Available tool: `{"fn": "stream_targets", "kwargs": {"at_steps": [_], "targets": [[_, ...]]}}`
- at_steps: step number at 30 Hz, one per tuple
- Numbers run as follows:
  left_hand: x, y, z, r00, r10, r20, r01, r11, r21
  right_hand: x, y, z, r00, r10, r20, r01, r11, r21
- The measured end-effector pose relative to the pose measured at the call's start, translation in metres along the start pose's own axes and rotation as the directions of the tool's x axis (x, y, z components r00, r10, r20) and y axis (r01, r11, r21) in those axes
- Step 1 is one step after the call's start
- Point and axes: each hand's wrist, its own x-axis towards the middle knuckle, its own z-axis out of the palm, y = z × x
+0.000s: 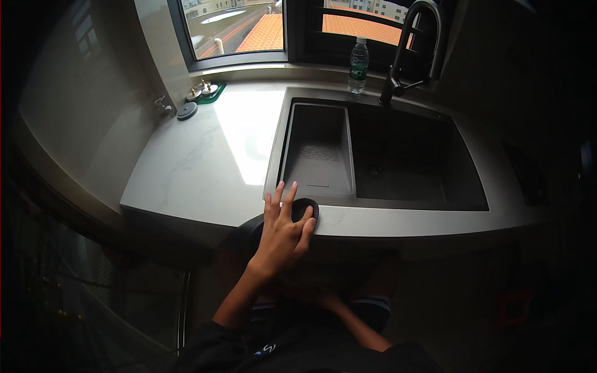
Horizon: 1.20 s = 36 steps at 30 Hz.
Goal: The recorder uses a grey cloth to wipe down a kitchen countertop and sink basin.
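My left hand (pixel 284 233) is at the front edge of the white counter, just before the sink's left corner. Its thumb and forefinger close on the rounded rim of a dark, soft-looking item (pixel 305 203), while the other fingers spread forward. The rest of that item goes behind the hand and down past the counter edge, so its exact kind is unclear. In deep shadow below the counter, my right hand (pixel 319 294) is low in front of my body; its fingers are too dark to make out. Beyond the left hand lies a dark sink (pixel 466 186) with an inset tray (pixel 322 175).
A black gooseneck faucet (pixel 396 56) rises behind the sink, beside a clear plastic water bottle (pixel 358 67). At the counter's back left are several metal knobbed pieces (pixel 209 88) on a green mat (pixel 219 94) and a grey disc (pixel 187 111). A window (pixel 233 30) stands behind.
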Motion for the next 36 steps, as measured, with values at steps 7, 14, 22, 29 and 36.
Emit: {"fn": "stream_targets", "kwargs": {"at_steps": [7, 14, 22, 29, 36], "targets": [[0.039, 0.038, 0.055, 0.985, 0.145, 0.096, -0.143, 0.989, -0.030, 0.002, 0.033, 0.021, 0.946, -0.270, -0.179, 0.286, 0.956, 0.067], [0.002, 0.009, 0.014, 0.993, -0.106, -0.060, 0.115, 0.980, 0.165, -0.019, -0.053, -0.042, 0.974, 0.075, 0.212, -0.068, 0.997, -0.042], [-0.067, -0.127, -0.104, 0.702, -0.575, -0.421, 0.712, 0.566, 0.415, -0.010, -0.027, -0.009, 0.995, 0.024, 0.092, -0.013, 0.993, -0.118], [-0.050, -0.142, -0.104, 0.838, -0.478, -0.263, 0.544, 0.701, 0.461, 0.008, 0.002, 0.004, 0.995, 0.081, 0.050, -0.071, 0.982, -0.173], [-0.015, -0.010, -0.016, 0.997, -0.058, -0.045, 0.061, 0.996, 0.071, 0.006, 0.036, 0.013, 0.987, -0.138, -0.079, 0.134, 0.990, -0.054]]}}
